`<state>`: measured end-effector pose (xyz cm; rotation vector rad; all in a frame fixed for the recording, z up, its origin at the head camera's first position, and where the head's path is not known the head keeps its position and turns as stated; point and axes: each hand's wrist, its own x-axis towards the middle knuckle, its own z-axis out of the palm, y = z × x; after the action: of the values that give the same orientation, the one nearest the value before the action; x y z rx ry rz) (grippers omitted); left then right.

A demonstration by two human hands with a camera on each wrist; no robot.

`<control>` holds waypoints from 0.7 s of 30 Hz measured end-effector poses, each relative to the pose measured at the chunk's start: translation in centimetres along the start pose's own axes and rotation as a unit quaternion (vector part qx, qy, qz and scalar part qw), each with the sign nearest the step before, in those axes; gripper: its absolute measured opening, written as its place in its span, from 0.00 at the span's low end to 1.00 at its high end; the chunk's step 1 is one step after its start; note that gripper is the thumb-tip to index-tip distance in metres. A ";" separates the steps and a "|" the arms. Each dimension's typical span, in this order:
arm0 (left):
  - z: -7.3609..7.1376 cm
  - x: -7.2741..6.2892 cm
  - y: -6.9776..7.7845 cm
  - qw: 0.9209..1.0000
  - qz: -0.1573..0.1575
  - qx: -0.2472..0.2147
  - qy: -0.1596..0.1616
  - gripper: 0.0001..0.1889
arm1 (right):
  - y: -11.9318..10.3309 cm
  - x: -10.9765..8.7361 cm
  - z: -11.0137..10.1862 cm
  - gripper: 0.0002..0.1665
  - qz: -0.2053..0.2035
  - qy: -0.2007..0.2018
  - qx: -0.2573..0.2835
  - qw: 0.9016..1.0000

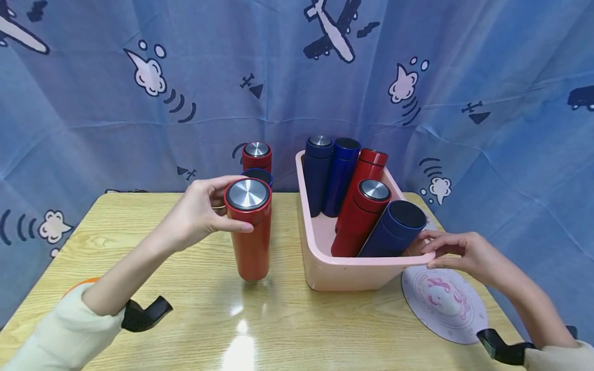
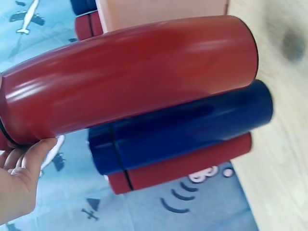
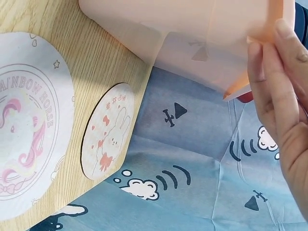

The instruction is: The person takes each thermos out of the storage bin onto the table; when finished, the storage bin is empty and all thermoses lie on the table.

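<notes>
Pale sleeve (image 1: 69, 330) nearest my camera, the left hand (image 1: 199, 208) grips a red bottle (image 1: 252, 247) at eight o'clock, perhaps off the table (image 1: 195, 335), while the right hand (image 1: 475, 252) pinches the pink tub (image 1: 348, 275) at four, five bottles (image 1: 355, 229) inside, leaving, I judge, the held one plus two behind (image 1: 257, 149).

Head view: bright, fairly even, sharp. Light appears to come from above: blown-out glare on the glossy light wood-grain desk (image 1: 185, 309) toward its near edge, starburst glint on the round silver metal lid (image 1: 248, 194). Left wrist: softer focus, pale streaks along the glossy red cylindrical flask (image 2: 134, 72), blurry dark patch on the desk. Right wrist: crisper, orange cast on the pale-pink plastic box (image 3: 130, 29) near its rim.
</notes>
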<state>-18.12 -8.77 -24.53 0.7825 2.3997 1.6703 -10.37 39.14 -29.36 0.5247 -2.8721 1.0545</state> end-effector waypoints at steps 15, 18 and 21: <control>-0.1 -2.1 -3.8 0.999 -0.008 -0.033 -0.033 0.39 | -0.1 -0.1 0.0 0.11 0.015 0.001 -0.015 1.000; 0.0 -2.1 -4.0 0.998 -0.019 -0.042 -0.048 0.40 | 0.0 -0.1 0.0 0.11 0.017 -0.001 -0.011 1.000; -0.2 -1.9 -4.4 0.996 -0.031 -0.055 -0.067 0.41 | 0.0 -0.1 0.0 0.11 0.021 -0.003 -0.010 1.000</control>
<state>-18.07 -10.97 -28.78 0.7684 2.1987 1.6542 -10.32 39.14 -29.39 0.4697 -2.9093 1.0294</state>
